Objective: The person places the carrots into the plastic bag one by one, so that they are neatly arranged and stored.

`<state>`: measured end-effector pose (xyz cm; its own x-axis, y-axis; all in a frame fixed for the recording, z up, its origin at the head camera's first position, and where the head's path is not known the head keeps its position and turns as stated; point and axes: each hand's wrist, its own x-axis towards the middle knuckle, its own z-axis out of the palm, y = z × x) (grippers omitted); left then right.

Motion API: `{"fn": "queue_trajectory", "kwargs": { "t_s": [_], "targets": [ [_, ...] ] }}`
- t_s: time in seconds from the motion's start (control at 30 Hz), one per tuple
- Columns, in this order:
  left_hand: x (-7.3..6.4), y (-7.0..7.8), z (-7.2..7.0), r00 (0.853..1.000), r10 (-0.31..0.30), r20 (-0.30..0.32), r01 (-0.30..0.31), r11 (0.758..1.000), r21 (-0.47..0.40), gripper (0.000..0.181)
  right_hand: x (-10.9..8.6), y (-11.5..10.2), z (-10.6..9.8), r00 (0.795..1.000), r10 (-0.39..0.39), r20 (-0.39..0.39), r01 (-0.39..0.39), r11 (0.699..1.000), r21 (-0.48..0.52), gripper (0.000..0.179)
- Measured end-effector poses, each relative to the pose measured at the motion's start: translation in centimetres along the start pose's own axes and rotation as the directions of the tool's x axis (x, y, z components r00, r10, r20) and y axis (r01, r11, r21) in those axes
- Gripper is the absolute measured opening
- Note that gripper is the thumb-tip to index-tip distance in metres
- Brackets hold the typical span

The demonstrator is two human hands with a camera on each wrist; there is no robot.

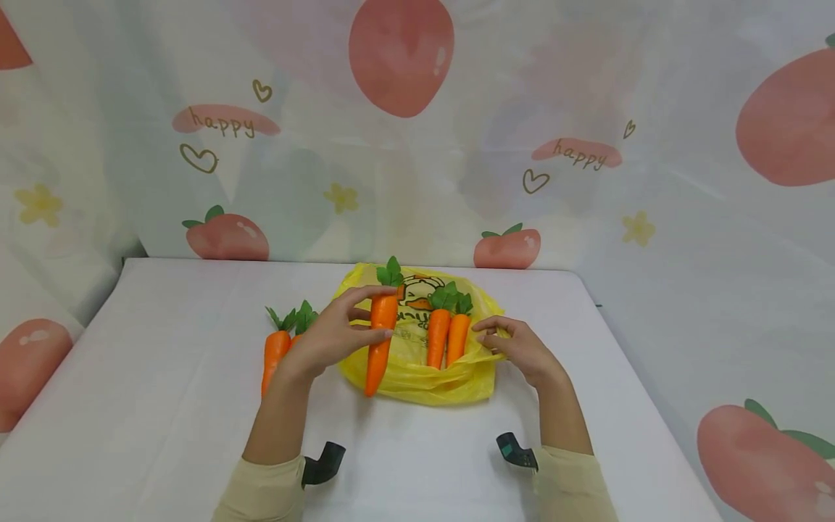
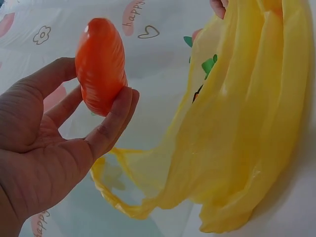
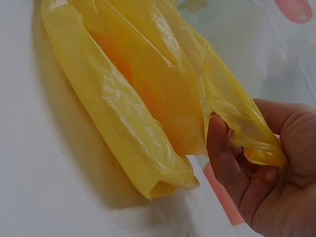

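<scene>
A carrot [image 1: 382, 319] with green leaves is pinched between the thumb and fingers of my left hand [image 1: 335, 325], leaf end up, over the left part of a yellow plastic bag [image 1: 417, 391]. In the left wrist view the same carrot [image 2: 101, 66] shows end-on, apart from the bag [image 2: 237, 133]. My right hand [image 1: 522, 349] grips the bag's right edge; in the right wrist view the thin plastic [image 3: 252, 138] lies between thumb and fingers. Two carrots, one on the left [image 1: 438, 335] and one on the right [image 1: 459, 337], lie inside the bag's mouth, leaves toward the back.
Left of the bag, a carrot [image 1: 275, 355] lies on the white table [image 1: 163, 406], with another one [image 1: 296, 337] beside it, partly hidden by my left hand. A printed curtain [image 1: 417, 174] hangs behind the table's back edge.
</scene>
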<state>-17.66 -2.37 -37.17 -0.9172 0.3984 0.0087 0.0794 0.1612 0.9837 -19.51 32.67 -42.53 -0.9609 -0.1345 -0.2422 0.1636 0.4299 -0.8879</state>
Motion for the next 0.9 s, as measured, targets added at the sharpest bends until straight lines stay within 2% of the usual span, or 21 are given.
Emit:
{"fn": "queue_trajectory", "kwargs": {
  "t_s": [0.3, 0.9],
  "targets": [
    [1.0, -1.2, 1.0, 0.999, -0.039, -0.019, 0.039, 0.998, 0.039, 0.058, 0.0, 0.1, 0.0, 1.000, 0.007, -0.004, -0.007, 1.000, 0.000, 0.026],
    [1.3, -1.1, 2.2, 0.999, -0.035, -0.002, 0.036, 0.998, 0.055, 0.058, 0.1, 0.1, 0.1, 1.000, 0.013, -0.005, -0.013, 1.000, -0.003, 0.025]
  ]
}}
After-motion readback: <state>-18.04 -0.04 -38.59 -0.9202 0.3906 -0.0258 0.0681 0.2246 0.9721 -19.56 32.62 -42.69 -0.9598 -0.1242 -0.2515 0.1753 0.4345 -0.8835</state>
